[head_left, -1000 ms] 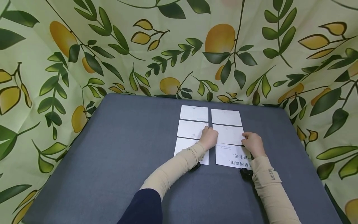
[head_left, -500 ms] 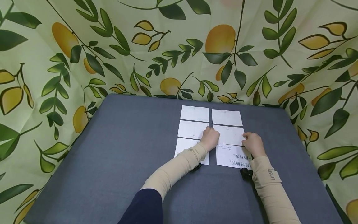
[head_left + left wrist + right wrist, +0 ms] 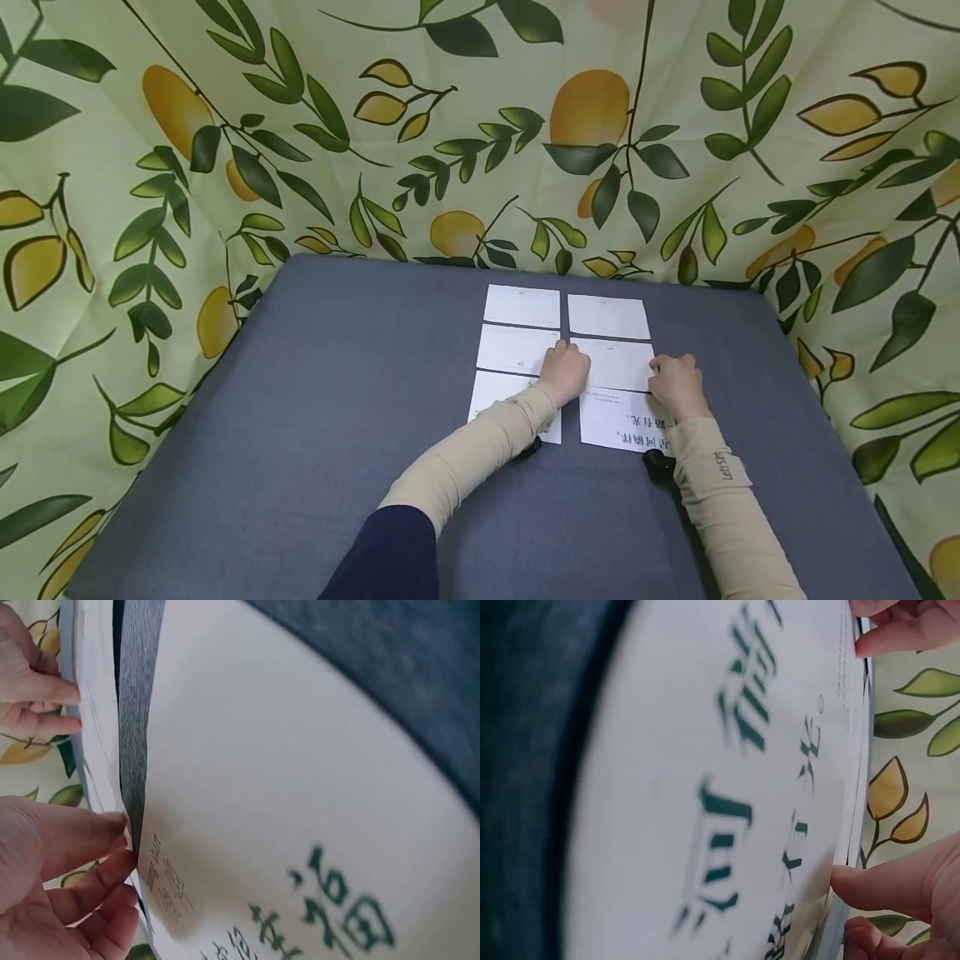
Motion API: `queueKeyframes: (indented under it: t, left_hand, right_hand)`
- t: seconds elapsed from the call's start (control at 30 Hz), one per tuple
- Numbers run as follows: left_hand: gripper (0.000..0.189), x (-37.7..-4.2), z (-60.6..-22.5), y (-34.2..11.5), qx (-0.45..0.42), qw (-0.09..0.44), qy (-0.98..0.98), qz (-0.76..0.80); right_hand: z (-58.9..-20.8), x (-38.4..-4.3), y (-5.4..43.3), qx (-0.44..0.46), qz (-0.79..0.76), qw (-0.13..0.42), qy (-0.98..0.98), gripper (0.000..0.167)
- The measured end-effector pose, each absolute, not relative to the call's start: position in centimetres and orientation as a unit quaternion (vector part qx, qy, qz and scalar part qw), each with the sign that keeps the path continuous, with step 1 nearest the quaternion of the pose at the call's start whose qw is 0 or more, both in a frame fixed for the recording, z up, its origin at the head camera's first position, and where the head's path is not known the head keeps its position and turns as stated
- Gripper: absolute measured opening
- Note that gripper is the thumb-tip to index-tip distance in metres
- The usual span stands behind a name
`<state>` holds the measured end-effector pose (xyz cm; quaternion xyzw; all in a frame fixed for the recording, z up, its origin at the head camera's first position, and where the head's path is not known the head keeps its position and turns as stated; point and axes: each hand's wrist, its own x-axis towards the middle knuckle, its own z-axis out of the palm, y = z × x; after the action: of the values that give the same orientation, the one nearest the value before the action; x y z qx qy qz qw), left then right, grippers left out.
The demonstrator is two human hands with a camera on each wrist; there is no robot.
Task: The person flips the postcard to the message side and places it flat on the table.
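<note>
Six white cards lie in two columns, and the middle card of the right column (image 3: 613, 364) has a hand at each side edge. My left hand (image 3: 566, 372) pinches its left edge between thumb and fingers, and the forearm crosses over the left column. At its right edge my right hand (image 3: 677, 387) holds it with thumb and fingers. Dark green Chinese characters show on the front right card (image 3: 618, 419) below it. The front left card (image 3: 247, 750) also bears green characters and is partly hidden by my left sleeve in the head view.
The grey-covered table (image 3: 337, 350) extends widely to the left. Above the held card lies the far right card (image 3: 607, 317); the far left card (image 3: 522, 306) and middle left card (image 3: 516, 348) lie across a narrow gap. A leaf-patterned curtain (image 3: 480, 133) hangs behind.
Both hands keep their places on the card's edges; the right hand's fingers shift only slightly. The cards hardly move.
</note>
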<state>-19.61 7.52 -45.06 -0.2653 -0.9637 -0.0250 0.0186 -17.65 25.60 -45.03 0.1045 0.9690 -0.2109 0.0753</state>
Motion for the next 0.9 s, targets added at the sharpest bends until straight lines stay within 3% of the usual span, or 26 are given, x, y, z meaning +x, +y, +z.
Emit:
queueKeyframes:
  t: [0.6, 0.9]
  left_hand:
    - [0.019, -19.8, -45.3, 7.1, -0.272, 0.018, -0.961, -0.041]
    - [0.026, -19.1, -44.6, 5.8, -0.261, 0.033, -0.959, -0.106]
  right_hand:
    - [-44.5, -17.0, 25.8, 0.091, -0.216, 0.068, 0.970, 0.039]
    - [-43.3, -16.5, 26.5, 0.077, -0.248, -0.002, 0.966, 0.043]
